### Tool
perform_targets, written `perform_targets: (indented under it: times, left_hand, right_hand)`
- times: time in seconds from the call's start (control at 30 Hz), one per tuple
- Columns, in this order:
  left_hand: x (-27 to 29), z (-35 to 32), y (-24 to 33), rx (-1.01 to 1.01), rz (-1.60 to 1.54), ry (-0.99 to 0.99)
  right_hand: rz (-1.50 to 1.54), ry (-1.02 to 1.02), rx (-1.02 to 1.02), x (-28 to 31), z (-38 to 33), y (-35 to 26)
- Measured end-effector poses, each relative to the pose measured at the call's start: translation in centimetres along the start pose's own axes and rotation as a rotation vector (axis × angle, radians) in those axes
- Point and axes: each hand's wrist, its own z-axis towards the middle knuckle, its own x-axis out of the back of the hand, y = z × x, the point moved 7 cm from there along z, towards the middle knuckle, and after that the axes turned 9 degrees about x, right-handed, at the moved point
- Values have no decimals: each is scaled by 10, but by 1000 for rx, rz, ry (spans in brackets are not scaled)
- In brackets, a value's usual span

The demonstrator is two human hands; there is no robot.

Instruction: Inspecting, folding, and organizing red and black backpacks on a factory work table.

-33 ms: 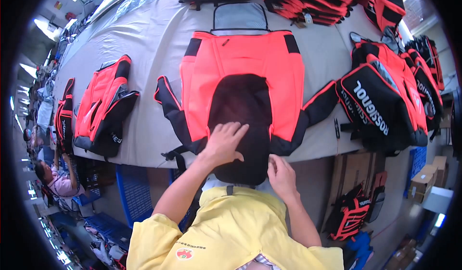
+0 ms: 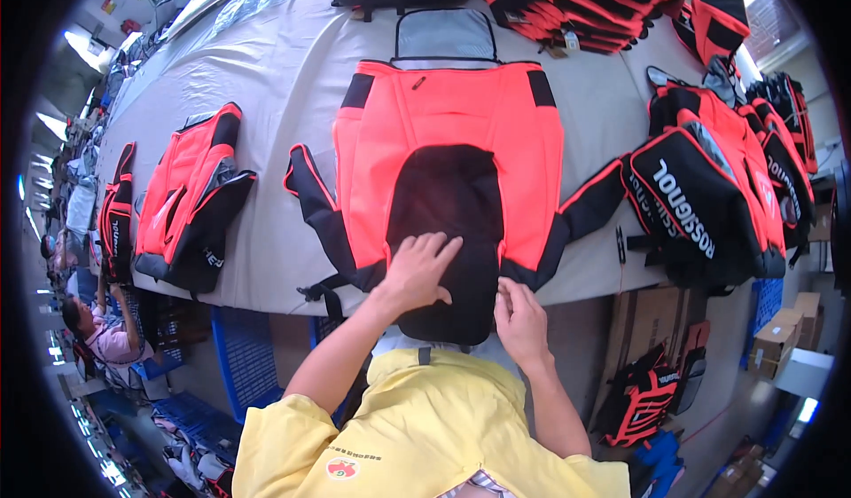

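A coral-and-black backpack (image 2: 452, 117) lies flat on the table in front of me, its grey-lined top flap (image 2: 445, 35) folded out at the far end. The black panel (image 2: 448, 196) in its middle runs over the near table edge towards my waist. On that panel my left hand (image 2: 418, 274) rests palm down, fingers spread. My right hand (image 2: 521, 322) is at the panel's right edge, its fingers bent and closed on the border; the thumb is mostly hidden. Black side wings with coral piping stick out on both sides of the backpack.
Similar bags lie on the table to the left (image 2: 191, 201) and right (image 2: 709, 179). Stacked coral-and-black pieces (image 2: 567, 6) fill the far edge. Below the table are a blue crate (image 2: 241, 356) and cardboard boxes (image 2: 773, 343). A co-worker (image 2: 106, 334) sits at far left.
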Motion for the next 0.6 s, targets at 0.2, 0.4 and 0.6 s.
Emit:
perform_targets:
  times: [0.2,0.4,0.6]
  left_hand:
    - [-12,13,-9,26,-15,28]
    - [-17,18,-9,16,-84,12]
    - [-25,21,-32,104,-136,17]
  right_hand:
    - [-18,-77,377,-87,175,-14]
    - [-415,-484,245,-165,316,136]
    - [-447,-660,165,-214,316,144]
